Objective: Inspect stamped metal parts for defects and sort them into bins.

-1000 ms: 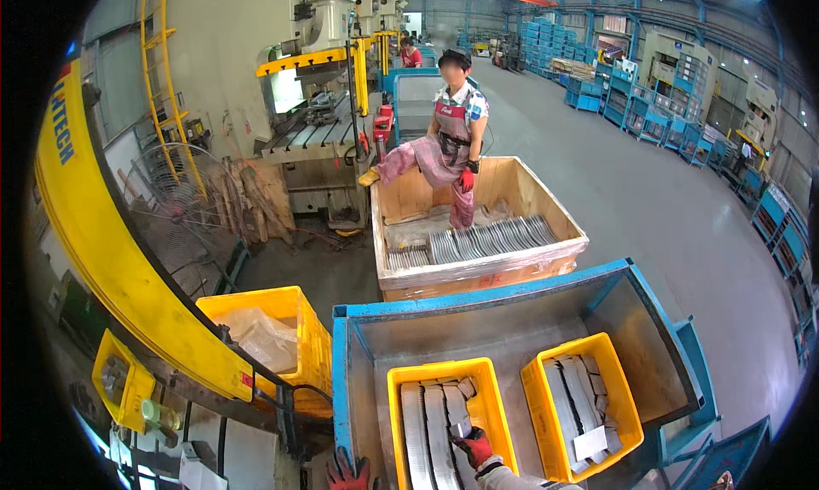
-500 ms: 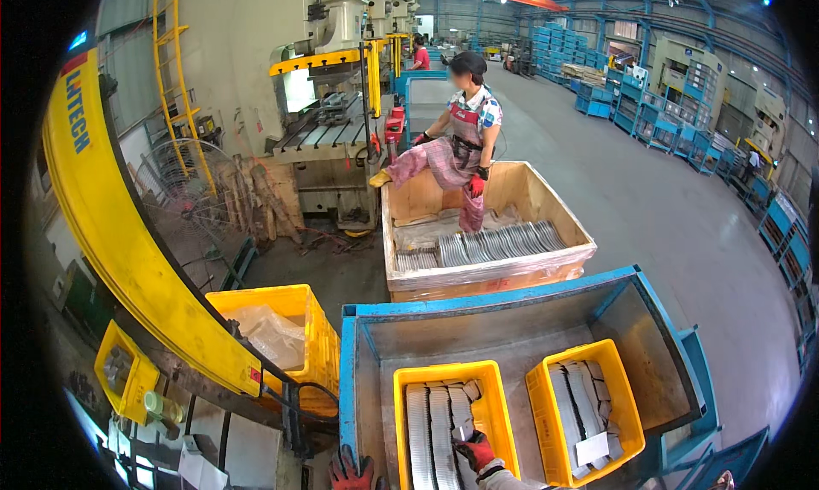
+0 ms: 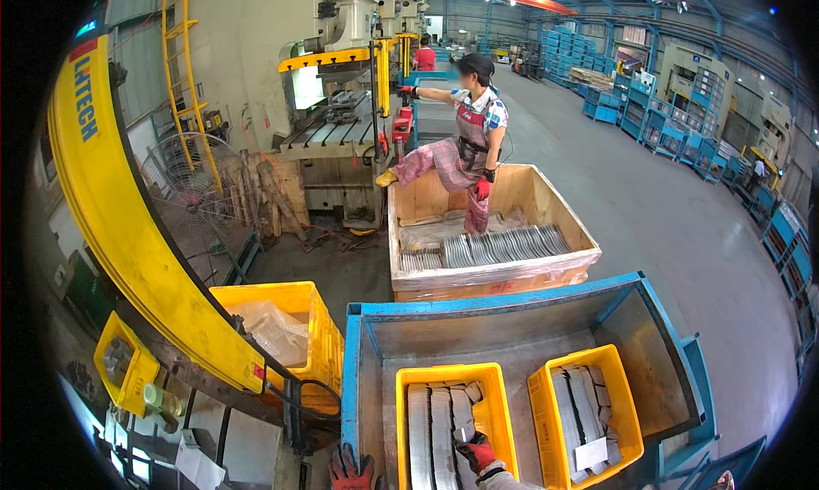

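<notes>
My right hand [image 3: 478, 452], in a red and black glove, reaches into the yellow crate [image 3: 497, 405] on the left. Its fingers are closed on a small flat grey metal piece [image 3: 464, 434], just above rows of stacked metal parts [image 3: 441, 417]. My left hand [image 3: 351, 470], gloved alike, holds nothing. Its fingers are spread beside the near left corner of the blue metal bin [image 3: 409, 309], and whether it touches the rim I cannot tell. The lower part of this hand runs out of view.
A second yellow crate [image 3: 630, 405] of metal parts, with a white paper on top, stands in the bin. A yellow machine arm [image 3: 141, 226] curves down at left. Beyond the bin, a co-worker [image 3: 473, 132] stands in a wooden crate [image 3: 495, 283], beside a large press [image 3: 333, 98].
The co-worker has straightened up and stretched one arm toward the press. My view has shifted slightly. My right hand stays closed on the metal piece; my left hand stays spread.
</notes>
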### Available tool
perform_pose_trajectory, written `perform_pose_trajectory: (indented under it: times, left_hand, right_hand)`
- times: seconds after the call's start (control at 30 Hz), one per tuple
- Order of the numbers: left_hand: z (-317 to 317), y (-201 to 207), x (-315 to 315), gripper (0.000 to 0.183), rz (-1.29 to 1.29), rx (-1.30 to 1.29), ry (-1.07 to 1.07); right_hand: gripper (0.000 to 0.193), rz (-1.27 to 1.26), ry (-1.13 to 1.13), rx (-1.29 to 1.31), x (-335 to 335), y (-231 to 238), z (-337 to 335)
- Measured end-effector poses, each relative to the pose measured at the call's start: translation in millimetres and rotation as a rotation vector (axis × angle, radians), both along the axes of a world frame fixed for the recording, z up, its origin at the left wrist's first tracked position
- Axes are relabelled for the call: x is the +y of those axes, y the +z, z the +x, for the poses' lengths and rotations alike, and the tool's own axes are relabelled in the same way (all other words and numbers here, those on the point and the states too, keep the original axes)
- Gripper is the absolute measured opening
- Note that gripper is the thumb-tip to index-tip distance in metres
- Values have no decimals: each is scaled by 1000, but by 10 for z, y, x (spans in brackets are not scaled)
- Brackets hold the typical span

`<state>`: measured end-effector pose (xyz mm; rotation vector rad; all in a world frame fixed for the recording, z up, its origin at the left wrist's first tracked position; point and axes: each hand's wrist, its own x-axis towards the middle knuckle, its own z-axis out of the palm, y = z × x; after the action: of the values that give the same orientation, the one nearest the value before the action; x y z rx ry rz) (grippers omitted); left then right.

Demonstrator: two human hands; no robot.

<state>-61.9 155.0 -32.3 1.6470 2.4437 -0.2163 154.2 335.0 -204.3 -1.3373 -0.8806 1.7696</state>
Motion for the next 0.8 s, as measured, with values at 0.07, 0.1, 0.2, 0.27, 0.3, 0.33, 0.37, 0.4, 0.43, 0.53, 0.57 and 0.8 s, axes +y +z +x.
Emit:
perform_pose_trajectory:
  times: [0.07, 0.1, 0.2, 0.27, 0.3, 0.33, 0.37, 0.4, 0.43, 0.53, 0.57, 0.8]
  left_hand:
    - [-2, -19, -8, 62, 9, 4, -2]
    - [-9, -58, -22, 63, 16, 9, -4]
    - [-2, -24, 5, 64, 6, 7, -9]
    - [6, 52, 31, 64, -10, 2, -9]
    - [7, 90, 35, 64, -17, -56, 20]
    - [6, 106, 37, 64, -23, -114, 48]
    - [2, 100, 28, 64, -24, -114, 52]
    - [-5, 91, 19, 64, -3, -130, 51]
    - [-11, 87, 12, 63, 19, -145, 51]
    - [36, 120, 39, 63, 57, -9, -1]
    - [28, 111, 36, 63, 54, -12, 1]
    - [16, -20, -11, 62, 122, -3, -14]
  right_hand:
    - [37, -29, -8, 44, 11, -95, -1]
    - [39, -38, 22, 26, 21, -135, 6]
    - [42, -27, 32, -3, 25, -281, 11]
    - [45, -7, 16, -11, 22, -323, 8]
    - [46, -32, 1, 32, 19, -315, -5]
    - [48, -57, -15, 75, 18, -306, -16]
    - [48, -59, -12, 74, 18, -282, -29]
    - [48, -45, -7, 46, 19, -257, -43]
    - [48, -31, -1, 18, 20, -232, -60]
    - [49, -67, 9, 68, 53, -350, 9]
    - [49, -70, 10, 66, 44, -343, 4]
    - [36, -34, 12, 6, 29, -405, 43]
